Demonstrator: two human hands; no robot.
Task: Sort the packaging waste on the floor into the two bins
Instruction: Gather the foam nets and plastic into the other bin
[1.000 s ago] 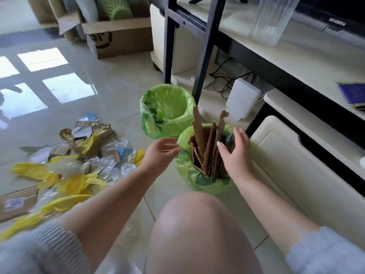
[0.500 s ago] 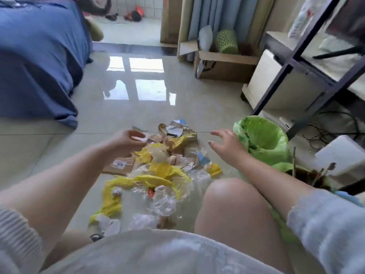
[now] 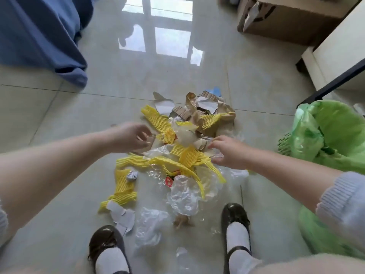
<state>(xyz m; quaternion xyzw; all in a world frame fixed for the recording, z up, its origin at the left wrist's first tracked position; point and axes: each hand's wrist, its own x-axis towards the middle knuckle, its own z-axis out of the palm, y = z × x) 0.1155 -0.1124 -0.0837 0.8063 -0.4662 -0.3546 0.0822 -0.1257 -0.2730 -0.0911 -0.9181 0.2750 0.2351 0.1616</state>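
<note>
On glossy floor tiles [image 3: 177, 80], packaging waste [image 3: 183, 155] lies heaped.

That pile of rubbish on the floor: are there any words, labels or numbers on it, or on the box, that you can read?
Nothing can be read.
Red round sticker in the pile: a pale mark, too small and blurred to read.
Cardboard box: a dark printed shape, cut off; no letters show.
Torn white paper: blank as far as it shows.

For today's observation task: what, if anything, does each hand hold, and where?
Left hand pinches a cardboard scrap by its edge. Right hand: cannot be told.
</note>
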